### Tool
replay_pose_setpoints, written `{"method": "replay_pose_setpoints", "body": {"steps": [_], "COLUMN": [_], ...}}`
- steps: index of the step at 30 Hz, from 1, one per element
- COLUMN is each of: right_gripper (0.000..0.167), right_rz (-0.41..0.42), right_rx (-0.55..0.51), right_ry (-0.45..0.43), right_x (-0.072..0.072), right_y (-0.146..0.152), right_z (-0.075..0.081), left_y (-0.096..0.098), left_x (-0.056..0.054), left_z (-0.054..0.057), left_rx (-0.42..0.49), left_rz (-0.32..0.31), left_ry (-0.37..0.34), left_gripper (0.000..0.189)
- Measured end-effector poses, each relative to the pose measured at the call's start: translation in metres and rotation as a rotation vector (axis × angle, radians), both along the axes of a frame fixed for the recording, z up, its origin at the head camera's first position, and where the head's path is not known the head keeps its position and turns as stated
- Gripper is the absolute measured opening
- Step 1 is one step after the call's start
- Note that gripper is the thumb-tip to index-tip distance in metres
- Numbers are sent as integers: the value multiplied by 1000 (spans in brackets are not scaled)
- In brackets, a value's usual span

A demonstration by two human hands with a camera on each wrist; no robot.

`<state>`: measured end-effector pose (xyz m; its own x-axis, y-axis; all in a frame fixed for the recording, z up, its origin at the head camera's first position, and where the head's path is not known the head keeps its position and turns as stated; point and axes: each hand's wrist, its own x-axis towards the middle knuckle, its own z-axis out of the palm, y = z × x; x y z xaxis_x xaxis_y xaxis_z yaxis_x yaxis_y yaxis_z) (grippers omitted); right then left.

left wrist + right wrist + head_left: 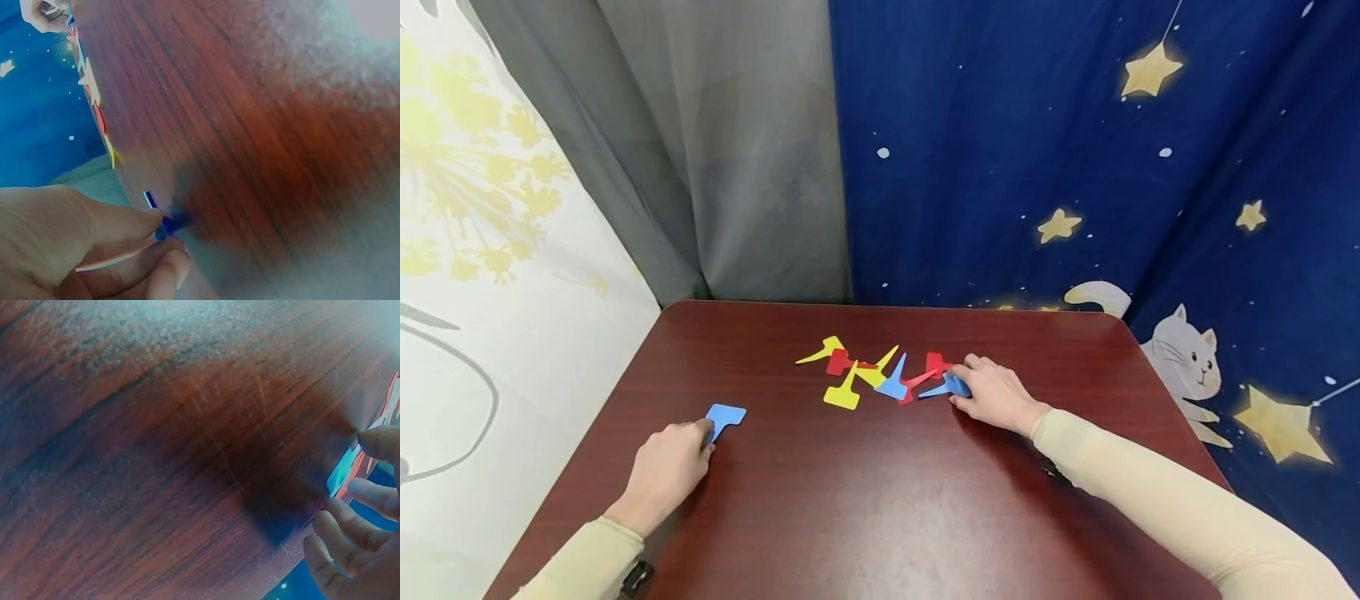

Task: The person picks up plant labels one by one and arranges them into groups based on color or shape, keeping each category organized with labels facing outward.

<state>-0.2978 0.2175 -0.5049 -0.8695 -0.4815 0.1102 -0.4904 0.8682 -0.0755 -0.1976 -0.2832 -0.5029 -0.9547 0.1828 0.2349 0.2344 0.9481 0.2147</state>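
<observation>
My left hand (670, 467) pinches a blue T-shaped plant label (726, 415) between thumb and fingers at the table's left side. The label's wide head points away from me; its stem is mostly hidden in the fingers. At the right end of a loose group of labels, my right hand (996, 392) reaches over another blue plant label (955, 385), fingertips right at its head. In the right wrist view, thumb and forefinger stand apart on either side of that blue label (340, 472). A red label (936, 363) lies just behind it.
Several yellow, red and blue labels lie scattered and overlapping mid-table, among them a yellow label (841, 397) nearest me and a blue label (892, 386). The dark red-brown table (820, 500) ends at a grey curtain (760, 167) and a blue starry curtain (970, 167).
</observation>
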Motion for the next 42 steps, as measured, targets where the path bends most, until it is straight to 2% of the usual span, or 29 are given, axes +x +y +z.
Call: {"method": "replay_pose_setpoints", "body": {"steps": [7, 14, 19, 23, 26, 30, 33, 36, 39, 42], "right_gripper": [46, 48, 47, 44, 40, 32, 30, 31, 32, 32], "right_rz": [-42, -58, -11, 36, 69, 107, 135, 179, 220, 250], "right_rx": [-31, -44, -36, -39, -39, -29, -18, -5, 9, 17], "right_ry": [-41, -47, -21, 8, 32, 54, 52, 56, 65, 75], "right_x": [0, 1, -1, -2, -3, -5, -5, -5, -4, -4], "right_y": [1, 2, -1, -5, -8, -13, -17, -22, -26, -30], "right_z": [1, 2, 1, 1, 0, 2, 4, 3, 2, 2], "left_y": [0, 0, -2, -5, -10, -20, -29, -39, -45, -49], "left_x": [2, 3, 1, -2, -8, -21, -32, -37, -38, -37], "left_z": [-2, -4, -3, 2, 5, 2, -4, -9, -13, -17], "left_rx": [-6, -15, -3, 15, 5, -21, -33, -50, -67, -74], "left_rz": [7, 8, 18, 16, -34, -168, -269, -359, -419, -448], "left_ry": [-32, -7, -27, -5, 48, 108, 95, 76, 77, 89], "left_gripper": [24, 24, 16, 7, 7, 9, 23, 38, 45, 47]}}
